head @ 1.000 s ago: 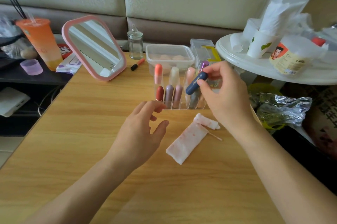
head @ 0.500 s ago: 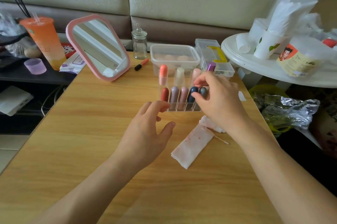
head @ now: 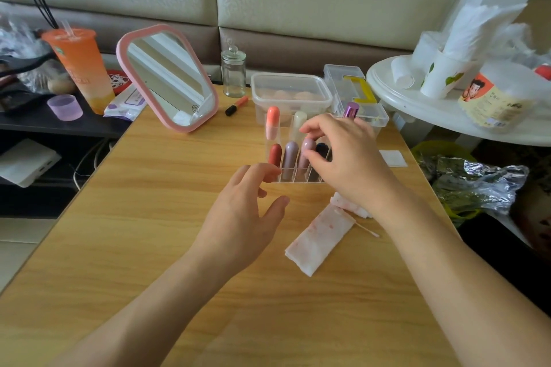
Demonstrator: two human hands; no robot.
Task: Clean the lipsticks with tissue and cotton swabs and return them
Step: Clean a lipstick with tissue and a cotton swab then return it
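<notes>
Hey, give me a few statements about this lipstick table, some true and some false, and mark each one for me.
1. The dark blue lipstick stands in the clear organizer. True.
2. The tissue is spotless. False: the tissue carries pink-red stains.
3. The left hand holds a cotton swab. False: the left hand holds nothing; the cotton swab lies on the wooden table at the tissue's edge.
4. The pink-framed mirror stands left of the clear organizer. True.
5. The orange drink cup stands on the wooden table. False: it stands on the dark shelf beside the table.
</notes>
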